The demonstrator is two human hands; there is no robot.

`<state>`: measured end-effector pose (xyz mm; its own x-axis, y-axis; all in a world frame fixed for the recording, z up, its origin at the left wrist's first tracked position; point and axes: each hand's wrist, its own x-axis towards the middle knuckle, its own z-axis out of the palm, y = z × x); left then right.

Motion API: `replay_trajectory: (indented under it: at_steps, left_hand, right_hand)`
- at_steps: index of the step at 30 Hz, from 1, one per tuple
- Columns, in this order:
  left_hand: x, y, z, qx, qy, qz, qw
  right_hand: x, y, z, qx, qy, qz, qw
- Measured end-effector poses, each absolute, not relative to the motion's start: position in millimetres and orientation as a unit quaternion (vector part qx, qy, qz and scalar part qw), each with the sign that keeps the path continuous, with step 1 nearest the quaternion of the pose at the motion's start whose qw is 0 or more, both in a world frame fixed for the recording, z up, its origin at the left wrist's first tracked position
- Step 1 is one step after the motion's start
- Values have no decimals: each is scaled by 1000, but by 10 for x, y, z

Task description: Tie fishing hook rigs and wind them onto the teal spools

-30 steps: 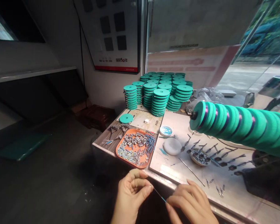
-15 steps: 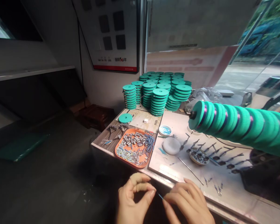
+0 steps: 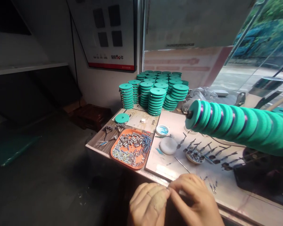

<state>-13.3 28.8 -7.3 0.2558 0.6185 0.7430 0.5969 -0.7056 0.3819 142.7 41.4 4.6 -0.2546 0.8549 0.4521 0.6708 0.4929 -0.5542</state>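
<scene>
My left hand (image 3: 148,202) is closed, its fingers curled and pressed together, with tan tape around one finger. Against its fingertips, just in front of the table edge, my right hand (image 3: 194,197) makes a pinch with thumb and forefinger. Whatever lies between the two hands is hidden by the fingers. Nearest to them on the white board (image 3: 155,171) are a thin metal rod (image 3: 182,165) and several small metal-and-blue pieces (image 3: 212,187). Behind to the left, an orange tray (image 3: 113,153) holds grey cylinders, blue and pale tubes and small metal bits.
Stacks of green foam discs (image 3: 157,100) stand at the back. A rod of green spools (image 3: 233,125) juts in from the right above the board. Also there are a white round puck (image 3: 168,146), a small dish of blue slivers (image 3: 162,130) and a bowl of metal parts (image 3: 195,156).
The hands have come together, and the thin blue piece visible between them earlier is now hidden. My left hand has turned with its back up. The view has shifted slightly right.
</scene>
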Motion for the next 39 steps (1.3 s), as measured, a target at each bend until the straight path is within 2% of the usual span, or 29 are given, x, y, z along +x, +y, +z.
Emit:
replay_trajectory:
  at_steps: [5,9,13,33,39]
  left_hand:
    - [-155,290,-191,821,425,380,28]
    - [-165,276,-288,856,444,264,7]
    - [-146,291,-338,859,468,207,-17]
    - [-108,283,-334,848,485,199,-72]
    - [-90,255,-287,850,485,160,-130]
  right_hand:
    - [1566,584,129,-569,-748,192,283]
    - [1557,627,106,-584,-736,215,266]
    - [1554,613,43,-579,-746,214,249]
    - [1557,604,30,-554,-768,189,258]
    - [1677,590,144,-476,-826,65,296]
